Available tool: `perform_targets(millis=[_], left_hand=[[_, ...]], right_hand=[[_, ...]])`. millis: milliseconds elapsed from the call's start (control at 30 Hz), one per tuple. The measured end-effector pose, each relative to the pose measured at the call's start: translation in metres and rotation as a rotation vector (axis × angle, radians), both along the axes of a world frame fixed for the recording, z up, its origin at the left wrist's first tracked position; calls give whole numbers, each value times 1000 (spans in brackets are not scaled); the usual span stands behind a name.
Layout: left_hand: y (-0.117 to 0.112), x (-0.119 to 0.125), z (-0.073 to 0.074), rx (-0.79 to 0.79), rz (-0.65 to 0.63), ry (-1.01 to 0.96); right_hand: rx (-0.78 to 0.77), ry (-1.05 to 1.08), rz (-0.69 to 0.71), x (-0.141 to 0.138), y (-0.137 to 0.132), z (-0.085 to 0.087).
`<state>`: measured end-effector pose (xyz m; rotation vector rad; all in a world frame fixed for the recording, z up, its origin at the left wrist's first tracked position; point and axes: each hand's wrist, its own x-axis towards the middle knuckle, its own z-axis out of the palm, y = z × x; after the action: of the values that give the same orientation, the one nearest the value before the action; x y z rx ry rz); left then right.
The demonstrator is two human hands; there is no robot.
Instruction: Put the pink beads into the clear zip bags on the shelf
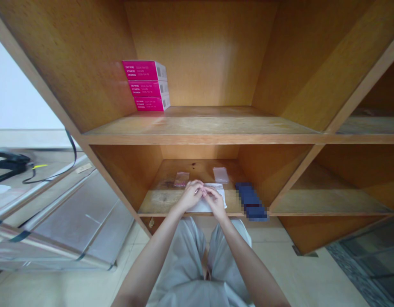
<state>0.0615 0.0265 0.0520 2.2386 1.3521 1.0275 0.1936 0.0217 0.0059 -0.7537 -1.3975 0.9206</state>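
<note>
Both my hands meet over a white sheet of paper (221, 195) lying on the lower wooden shelf (158, 200). My left hand (191, 194) has its fingers curled and pinched against my right hand (215, 199), which is closed too. Something very small sits between the fingertips; I cannot make it out. Two small clear plastic bags lie behind the hands: one with pinkish contents (182, 179) on the left, one (220, 174) on the right.
A dark blue, pixelated object (251, 201) lies at the shelf's right front. Three pink boxes (147, 85) are stacked on the upper shelf, left rear. Wrapped flat panels (71, 221) lean on the floor to the left, with black straps (11, 164) beyond.
</note>
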Motion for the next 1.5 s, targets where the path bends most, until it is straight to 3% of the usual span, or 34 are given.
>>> perform_targets(millis=[600,800,933,1200,1367,1500], left_hand=[[-5,10,1,30,87,165],[-12,8,8,51,112,175],[-16,8,13,43,107,214],[-20,11,18,49,76,189],[-29,8,27,38,61,219],[-33,-4,30,5,-30,287]], right_hand=[[52,19,-149,0,3,-7],[18,54,-91,-4,4,-12],[8,106,-119,-5,3,-15],[106,-50,-50,0,7,-19],[71,-74,-70,-1,6,-18],[31,-95,-105,-2,2,-12]])
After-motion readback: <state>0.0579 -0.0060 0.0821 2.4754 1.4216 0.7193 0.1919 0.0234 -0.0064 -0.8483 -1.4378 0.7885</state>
